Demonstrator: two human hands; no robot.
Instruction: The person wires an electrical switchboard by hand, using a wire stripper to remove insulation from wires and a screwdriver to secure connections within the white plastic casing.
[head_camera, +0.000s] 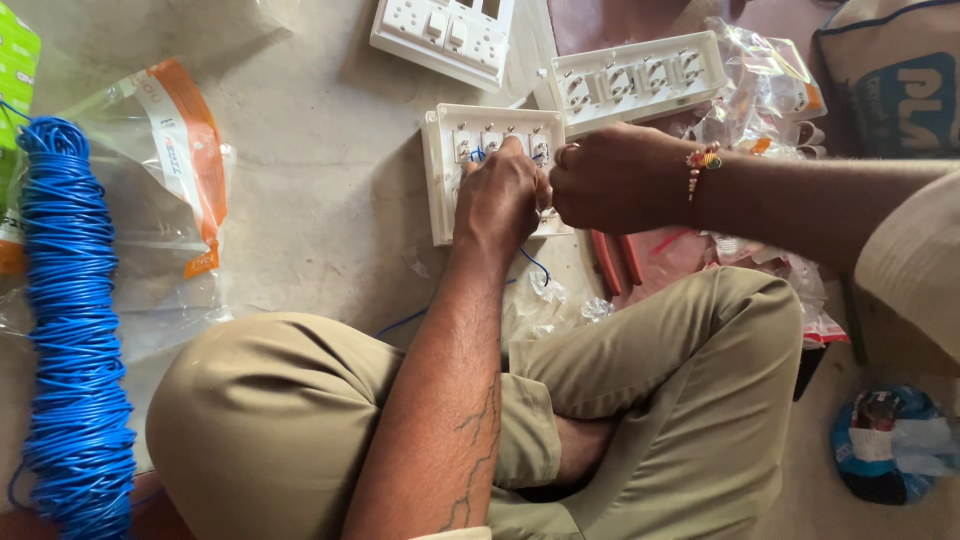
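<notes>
White rectangular plastic switch plate (443, 180), back up on the grey floor before crossed legs; likely rigid, light, best held by its edges. Left hand (500, 195) pinching thin blue wire (535, 262), pliant; right hand (610, 180) closed beside it, contents hidden. Blue wire coil (70, 320) far left.

Switch plate (445, 180) on the floor (320, 170) before the crossed legs, with the left hand (500, 195) upon it and the right hand (610, 180) touching its right edge. Two further switch plates (635, 75) (445, 35) lie behind it. Wire coil (70, 330) lies at far left, a plastic bag (170, 200) between coil and plates.
</notes>
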